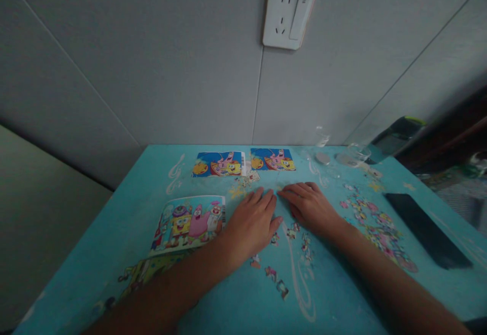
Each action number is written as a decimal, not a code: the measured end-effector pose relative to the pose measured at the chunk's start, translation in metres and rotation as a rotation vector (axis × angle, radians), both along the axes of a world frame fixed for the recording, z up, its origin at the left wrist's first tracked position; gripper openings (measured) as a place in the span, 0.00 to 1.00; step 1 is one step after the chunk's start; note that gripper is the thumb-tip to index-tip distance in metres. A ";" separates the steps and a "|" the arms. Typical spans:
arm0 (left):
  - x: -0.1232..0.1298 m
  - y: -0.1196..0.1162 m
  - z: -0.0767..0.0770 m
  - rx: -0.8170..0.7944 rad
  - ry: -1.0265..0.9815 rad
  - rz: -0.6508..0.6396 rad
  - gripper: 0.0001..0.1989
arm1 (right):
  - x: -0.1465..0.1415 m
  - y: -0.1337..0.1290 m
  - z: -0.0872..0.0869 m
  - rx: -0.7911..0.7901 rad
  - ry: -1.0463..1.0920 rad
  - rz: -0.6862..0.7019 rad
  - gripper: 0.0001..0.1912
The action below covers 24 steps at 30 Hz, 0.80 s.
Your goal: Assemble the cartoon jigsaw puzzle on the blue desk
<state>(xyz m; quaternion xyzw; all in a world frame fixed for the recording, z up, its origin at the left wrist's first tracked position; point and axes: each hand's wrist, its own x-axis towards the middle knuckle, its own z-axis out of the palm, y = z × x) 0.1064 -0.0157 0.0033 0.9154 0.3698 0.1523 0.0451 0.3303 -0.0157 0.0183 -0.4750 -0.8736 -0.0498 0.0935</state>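
My left hand (253, 220) lies palm down on the turquoise table, fingers stretched forward and thumb apart. Just right of it, my right hand (309, 204) has its fingers bent together, tips down at the tabletop. Whatever is under those fingertips is too small or hidden to name. Loose jigsaw puzzle pieces (292, 230) lie below and between the hands, with a few more (271, 272) nearer me. A cartoon picture card (196, 223) sits left of my left hand, partly behind that forearm.
Two blue cartoon cards, one on the left (215, 164) and one on the right (272, 159), lie by the wall. A heap of puzzle pieces (384, 233) and a dark flat slab (428, 228) are at right. Clear containers (353, 155) and a dark bottle (397, 135) stand behind.
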 end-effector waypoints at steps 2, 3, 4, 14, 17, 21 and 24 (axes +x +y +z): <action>0.001 -0.001 0.000 -0.008 -0.007 0.011 0.26 | 0.000 0.000 0.000 0.005 -0.027 0.003 0.25; 0.002 -0.001 0.000 -0.013 -0.010 0.018 0.26 | 0.001 0.000 0.000 0.006 -0.040 0.005 0.26; 0.002 -0.001 0.000 -0.020 -0.014 0.024 0.26 | 0.001 -0.001 0.000 0.006 -0.051 0.006 0.27; -0.001 -0.001 0.010 -0.150 -0.039 -0.007 0.28 | -0.003 0.000 0.000 0.010 -0.039 0.012 0.28; -0.007 0.000 0.013 -0.213 -0.037 -0.026 0.30 | 0.001 0.002 -0.005 0.031 -0.049 0.034 0.28; -0.014 0.006 0.018 -0.296 -0.024 -0.062 0.30 | 0.012 0.008 -0.016 0.055 -0.068 0.068 0.27; -0.014 0.012 0.023 -0.325 -0.048 -0.059 0.28 | 0.019 0.015 -0.025 0.080 -0.058 0.100 0.26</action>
